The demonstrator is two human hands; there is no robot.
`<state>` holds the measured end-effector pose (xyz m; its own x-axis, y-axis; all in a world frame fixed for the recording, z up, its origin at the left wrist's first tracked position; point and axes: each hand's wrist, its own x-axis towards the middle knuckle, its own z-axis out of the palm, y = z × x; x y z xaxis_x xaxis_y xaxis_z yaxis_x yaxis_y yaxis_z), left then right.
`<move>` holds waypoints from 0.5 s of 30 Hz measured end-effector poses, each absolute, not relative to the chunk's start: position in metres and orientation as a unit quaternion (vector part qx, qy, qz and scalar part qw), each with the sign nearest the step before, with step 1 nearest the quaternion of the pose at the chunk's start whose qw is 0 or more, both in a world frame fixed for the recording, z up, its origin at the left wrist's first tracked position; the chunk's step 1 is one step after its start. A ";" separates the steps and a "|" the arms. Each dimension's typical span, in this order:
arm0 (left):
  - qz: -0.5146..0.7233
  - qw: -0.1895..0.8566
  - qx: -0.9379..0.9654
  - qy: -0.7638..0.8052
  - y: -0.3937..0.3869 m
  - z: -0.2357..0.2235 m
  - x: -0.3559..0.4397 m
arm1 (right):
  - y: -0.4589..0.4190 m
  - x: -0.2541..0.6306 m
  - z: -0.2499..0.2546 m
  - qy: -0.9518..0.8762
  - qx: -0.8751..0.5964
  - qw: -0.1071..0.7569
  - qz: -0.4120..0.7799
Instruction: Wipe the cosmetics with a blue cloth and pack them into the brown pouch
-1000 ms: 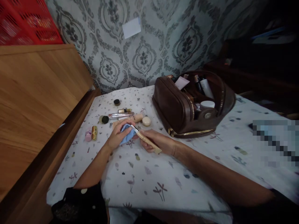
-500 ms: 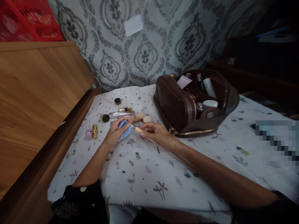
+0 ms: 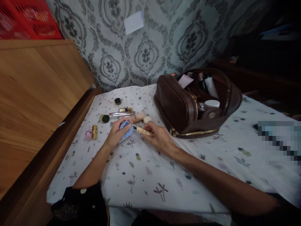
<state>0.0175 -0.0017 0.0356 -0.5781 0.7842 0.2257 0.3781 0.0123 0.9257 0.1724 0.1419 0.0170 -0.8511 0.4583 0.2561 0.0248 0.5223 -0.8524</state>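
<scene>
My left hand (image 3: pixel 117 135) is closed around a crumpled blue cloth (image 3: pixel 126 131), pressed against one end of a slim beige cosmetic tube (image 3: pixel 144 131). The tube's other end lies in the fingers of my right hand (image 3: pixel 158 135). Its beige body shows between my hands, with a thin dark and clear section nearer the cloth. Just beyond my hands lies a larger beige squeeze tube (image 3: pixel 137 117) with a pale round cap (image 3: pixel 147 119). Silver tubes (image 3: pixel 122 114) and a short black-and-gold tube (image 3: pixel 126 109) rest behind it.
A brown cosmetic bag (image 3: pixel 175 108), unzipped and full of bottles and tubes, stands right of my hands. To the left are small jars (image 3: pixel 104 118), a gold lipstick tube (image 3: pixel 94 132) and a pink item (image 3: pixel 88 134). A wooden panel (image 3: pixel 42 94) borders the table's left side.
My right hand has shifted its grip and turned, so more of the beige tube's body shows. My left hand keeps the cloth at the tube's end, almost unmoved.
</scene>
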 end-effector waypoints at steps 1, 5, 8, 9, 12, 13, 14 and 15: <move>0.562 0.179 0.423 0.688 -0.002 0.035 0.017 | 0.142 0.173 0.018 -0.842 -0.142 0.227 0.468; 0.567 0.189 0.425 0.680 -0.002 0.034 0.015 | 0.142 0.174 0.019 -0.844 -0.140 0.222 0.468; 0.573 0.199 0.433 0.667 -0.002 0.032 0.014 | 0.143 0.173 0.018 -0.839 -0.139 0.229 0.474; 0.574 0.200 0.433 0.665 -0.002 0.032 0.014 | 0.144 0.172 0.018 -0.837 -0.135 0.231 0.477; 0.579 0.207 0.432 0.660 -0.002 0.032 0.014 | 0.145 0.172 0.017 -0.830 -0.113 0.230 0.495; 0.580 0.209 0.430 0.660 -0.002 0.032 0.014 | 0.145 0.171 0.017 -0.824 -0.104 0.223 0.511; 0.581 0.212 0.427 0.659 -0.003 0.033 0.014 | 0.146 0.171 0.017 -0.815 -0.096 0.213 0.531; 0.583 0.214 0.425 0.659 -0.003 0.033 0.014 | 0.146 0.171 0.017 -0.804 -0.088 0.199 0.554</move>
<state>0.0136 -0.0032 0.0335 -0.5469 0.8095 0.2137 0.3109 -0.0407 0.9496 0.1714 0.1456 0.0171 -0.9048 0.3630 0.2228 -0.0787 0.3716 -0.9250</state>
